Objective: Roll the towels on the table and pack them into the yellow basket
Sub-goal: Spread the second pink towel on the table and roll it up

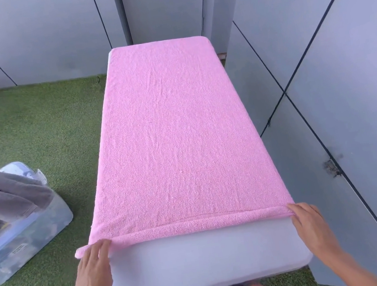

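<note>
Two hands are on the near hem of the pink towel (173, 132), which lies flat along the white table (200, 258) from 6 toward 12 o'clock. Your left hand (93, 267) at 7 o'clock and right hand (312, 227) at 5 o'clock sit well apart, fingers pressing the first thin turn of the roll. If one hand runs ahead, the roll will likely skew into a cone. The left corner overhangs the table edge and may sag loose. No yellow basket is in view.
</note>
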Demonstrator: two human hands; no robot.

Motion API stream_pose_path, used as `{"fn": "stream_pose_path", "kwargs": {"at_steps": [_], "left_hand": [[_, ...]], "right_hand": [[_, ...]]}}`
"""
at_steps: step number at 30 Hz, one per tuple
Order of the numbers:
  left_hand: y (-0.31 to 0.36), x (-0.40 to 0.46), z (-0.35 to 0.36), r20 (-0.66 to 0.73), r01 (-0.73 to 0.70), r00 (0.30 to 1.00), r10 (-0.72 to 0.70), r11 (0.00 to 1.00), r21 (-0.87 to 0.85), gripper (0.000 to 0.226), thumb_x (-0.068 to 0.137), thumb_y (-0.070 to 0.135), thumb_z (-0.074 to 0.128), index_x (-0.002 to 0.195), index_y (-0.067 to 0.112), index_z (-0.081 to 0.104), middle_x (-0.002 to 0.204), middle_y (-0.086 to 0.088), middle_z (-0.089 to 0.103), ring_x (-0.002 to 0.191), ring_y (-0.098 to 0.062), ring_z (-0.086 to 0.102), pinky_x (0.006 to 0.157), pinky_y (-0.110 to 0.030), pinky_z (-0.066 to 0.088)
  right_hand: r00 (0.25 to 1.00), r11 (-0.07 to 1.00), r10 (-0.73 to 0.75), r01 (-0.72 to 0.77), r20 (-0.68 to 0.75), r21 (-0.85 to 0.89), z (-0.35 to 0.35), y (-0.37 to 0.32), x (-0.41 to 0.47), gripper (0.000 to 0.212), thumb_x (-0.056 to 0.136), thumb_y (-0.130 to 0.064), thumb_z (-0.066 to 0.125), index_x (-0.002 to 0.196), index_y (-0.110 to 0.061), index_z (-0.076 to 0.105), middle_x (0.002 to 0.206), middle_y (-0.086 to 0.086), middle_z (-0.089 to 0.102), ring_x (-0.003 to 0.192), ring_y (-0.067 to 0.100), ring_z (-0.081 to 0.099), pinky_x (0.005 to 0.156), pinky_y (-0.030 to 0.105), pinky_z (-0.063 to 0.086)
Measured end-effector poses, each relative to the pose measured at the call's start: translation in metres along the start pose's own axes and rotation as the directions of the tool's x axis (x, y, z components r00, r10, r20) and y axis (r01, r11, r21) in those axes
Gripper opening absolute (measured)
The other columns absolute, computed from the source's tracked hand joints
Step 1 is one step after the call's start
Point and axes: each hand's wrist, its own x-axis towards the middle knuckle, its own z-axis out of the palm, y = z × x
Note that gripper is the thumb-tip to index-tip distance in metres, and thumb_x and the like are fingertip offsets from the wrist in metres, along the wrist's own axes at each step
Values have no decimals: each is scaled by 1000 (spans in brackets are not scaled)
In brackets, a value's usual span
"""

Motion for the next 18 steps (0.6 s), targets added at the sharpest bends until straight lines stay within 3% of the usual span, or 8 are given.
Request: {"fn": "stream_pose_path", "kwargs": {"at_steps": [2,4,6,9,11,15,18], "left_hand": [[-4,6,5,12,26,1000,-25,999,-34,57,61,-24,65,111,4,58,113,-11,57,101,-36,55,73,-49,54],[-3,17,6,12,72,997,-72,995,-75,51,62,-26,63,103,4,61,107,-8,53,89,-36,55,58,-46,53],[-3,24,4,5,72,997,-72,993,-98,41,64,-26,64,94,2,65,98,-9,52,78,-31,51,54,-42,49],[-11,22,-5,83,30,996,-22,995,-94,33,74,-20,61,93,5,68,91,-2,56,75,-20,45,64,-39,47],[-19,22,-15,216,2,976,20,995,-99,31,83,-11,59,102,10,69,95,4,59,82,-16,53,76,-30,47],[-28,46,-38,536,204,841,-73,961,-189,22,92,11,60,112,16,67,106,5,66,90,-8,59,87,-23,46],[-30,62,-43,479,327,866,-144,887,-325,16,80,13,74,95,20,70,88,7,69,82,-12,64,68,-21,46]], "right_hand": [[1000,1000,-23,23,-9,5,-2,-2,3,32,87,5,59,118,-2,64,112,8,65,109,27,53,99,40,42],[999,999,-34,34,-10,-5,-4,-3,8,30,88,5,57,116,-3,65,108,7,66,107,27,53,97,36,40],[999,998,-49,50,16,-37,-5,-2,12,29,86,8,57,112,-3,66,103,7,66,104,29,54,93,31,37],[993,996,-54,61,105,-66,-7,7,12,28,89,8,53,110,-4,66,104,7,64,105,30,53,90,32,39],[977,997,-59,68,204,-35,-15,15,11,25,94,1,49,109,-8,66,106,4,63,107,26,52,89,31,40],[919,993,-30,-19,393,120,-37,18,25,27,92,-5,57,75,-26,62,72,-9,63,75,3,59,66,14,40],[938,958,71,-159,340,238,-41,14,39,20,83,-6,69,79,-26,68,73,-10,70,75,3,64,66,12,42]]}}
